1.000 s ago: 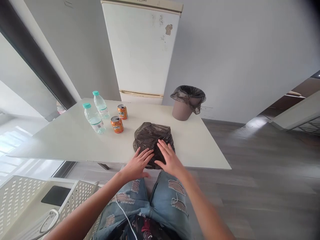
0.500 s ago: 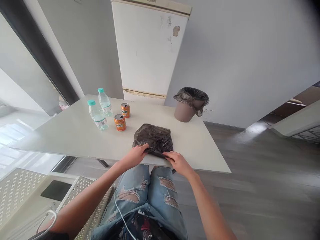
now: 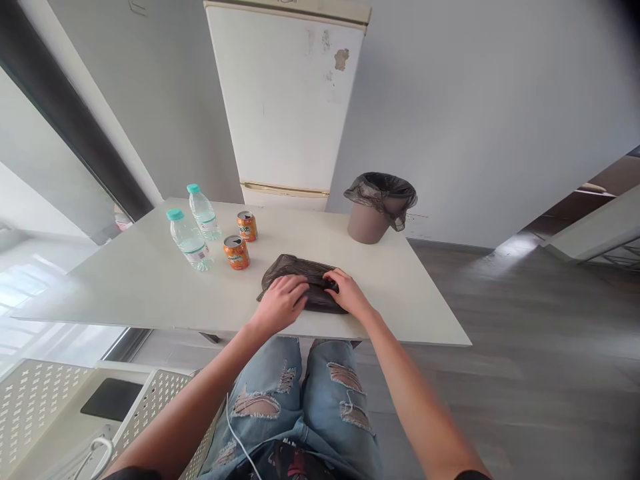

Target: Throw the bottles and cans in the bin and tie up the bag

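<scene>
A black plastic garbage bag (image 3: pixel 323 303) lies flattened and partly folded near the front edge of the white table (image 3: pixel 395 293). On its left half rests my left hand (image 3: pixel 283 301), fingers curled and closed on the plastic; the fingertips are partly hidden. My right hand (image 3: pixel 346 291) pinches the bag's upper right part between thumb and fingers. To the left of the bag stand two orange soda cans, a nearer can (image 3: pixel 236 253) and a farther can (image 3: pixel 247 227), both upright.
Two clear bottles with teal caps, a nearer bottle (image 3: pixel 189 241) and a farther bottle (image 3: pixel 204 215), stand left of the cans. A brown trash bin (image 3: pixel 367 223) lined with a black bag is at the back right. Behind the table is a white refrigerator (image 3: pixel 290 100); a perforated white cart (image 3: pixel 45 400) stands lower left.
Both hands have shifted from the bag's near edge farther onto it. The near part of the bag now lies folded over, and the bag looks flatter.
</scene>
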A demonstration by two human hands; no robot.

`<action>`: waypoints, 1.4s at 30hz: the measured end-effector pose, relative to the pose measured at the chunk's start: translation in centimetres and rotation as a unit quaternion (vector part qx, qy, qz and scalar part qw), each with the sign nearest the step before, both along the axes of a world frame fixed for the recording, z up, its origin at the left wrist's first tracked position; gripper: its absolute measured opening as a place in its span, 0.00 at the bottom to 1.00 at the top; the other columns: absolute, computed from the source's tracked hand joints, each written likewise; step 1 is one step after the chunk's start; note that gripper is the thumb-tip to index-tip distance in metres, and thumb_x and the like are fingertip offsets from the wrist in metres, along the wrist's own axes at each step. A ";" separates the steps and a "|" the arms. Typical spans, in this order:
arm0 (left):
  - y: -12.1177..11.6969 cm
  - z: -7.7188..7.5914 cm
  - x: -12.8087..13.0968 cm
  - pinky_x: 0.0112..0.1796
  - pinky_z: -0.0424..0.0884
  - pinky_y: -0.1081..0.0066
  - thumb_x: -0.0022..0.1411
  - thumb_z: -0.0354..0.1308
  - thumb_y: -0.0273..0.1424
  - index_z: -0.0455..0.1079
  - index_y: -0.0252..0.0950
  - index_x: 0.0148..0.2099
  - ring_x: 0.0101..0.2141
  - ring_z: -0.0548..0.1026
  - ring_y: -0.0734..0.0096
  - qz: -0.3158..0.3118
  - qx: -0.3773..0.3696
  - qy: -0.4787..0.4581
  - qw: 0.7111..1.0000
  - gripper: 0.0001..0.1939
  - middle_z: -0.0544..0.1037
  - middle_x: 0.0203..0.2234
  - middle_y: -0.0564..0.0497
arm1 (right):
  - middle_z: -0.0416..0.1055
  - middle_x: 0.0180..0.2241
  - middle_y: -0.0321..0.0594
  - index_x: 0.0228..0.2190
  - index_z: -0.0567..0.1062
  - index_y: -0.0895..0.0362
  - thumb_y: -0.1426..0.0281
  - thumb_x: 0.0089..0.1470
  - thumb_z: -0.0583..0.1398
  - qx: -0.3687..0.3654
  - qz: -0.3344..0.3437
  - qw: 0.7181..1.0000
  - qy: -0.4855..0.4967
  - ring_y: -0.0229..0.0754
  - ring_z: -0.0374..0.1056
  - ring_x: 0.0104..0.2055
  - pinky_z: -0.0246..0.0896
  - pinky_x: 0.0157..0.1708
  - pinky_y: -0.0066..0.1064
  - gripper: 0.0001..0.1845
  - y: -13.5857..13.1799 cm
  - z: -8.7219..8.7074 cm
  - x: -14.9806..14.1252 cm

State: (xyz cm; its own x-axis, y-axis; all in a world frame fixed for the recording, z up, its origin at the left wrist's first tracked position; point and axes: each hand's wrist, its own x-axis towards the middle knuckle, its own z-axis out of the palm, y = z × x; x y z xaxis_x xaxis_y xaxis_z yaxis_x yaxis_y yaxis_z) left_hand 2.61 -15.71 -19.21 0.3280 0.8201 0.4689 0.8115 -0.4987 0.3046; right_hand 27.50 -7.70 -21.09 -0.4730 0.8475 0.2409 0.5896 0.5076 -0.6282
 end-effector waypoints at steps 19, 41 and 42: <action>6.6 1.5 -0.9 0.49 0.70 0.59 0.75 0.56 0.40 0.73 0.40 0.51 0.49 0.78 0.54 -0.045 -0.066 0.099 0.992 0.11 0.81 0.47 0.45 | 0.75 0.40 0.43 0.36 0.77 0.53 0.73 0.57 0.59 0.017 -0.097 0.988 0.118 0.48 0.74 0.42 0.72 0.46 0.41 0.07 -1.3 -2.9 -0.7; 10.3 -3.5 1.2 0.64 0.63 0.54 0.80 0.45 0.38 0.77 0.39 0.51 0.58 0.73 0.57 -0.129 -0.041 0.093 0.986 0.19 0.79 0.55 0.44 | 0.73 0.41 0.49 0.28 0.71 0.53 0.68 0.64 0.59 0.100 -0.192 0.976 -0.010 0.54 0.68 0.48 0.63 0.44 0.43 0.11 -1.0 -4.1 -1.1; 11.0 -3.6 1.1 0.62 0.65 0.55 0.79 0.46 0.39 0.78 0.39 0.49 0.57 0.73 0.57 -0.129 -0.050 0.090 0.986 0.19 0.79 0.54 0.43 | 0.72 0.42 0.50 0.28 0.71 0.53 0.68 0.64 0.59 0.114 -0.190 0.975 -0.019 0.54 0.68 0.48 0.63 0.44 0.43 0.11 -1.2 -4.0 -1.1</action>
State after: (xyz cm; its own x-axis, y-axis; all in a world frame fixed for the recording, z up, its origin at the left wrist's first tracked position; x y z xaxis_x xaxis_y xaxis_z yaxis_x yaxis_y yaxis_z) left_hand 3.69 -4.70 -22.78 0.6016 0.7379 0.3059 0.7074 -0.6700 0.2250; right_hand 26.40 -8.88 -25.13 -0.1481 0.8899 0.4315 0.7832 0.3719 -0.4982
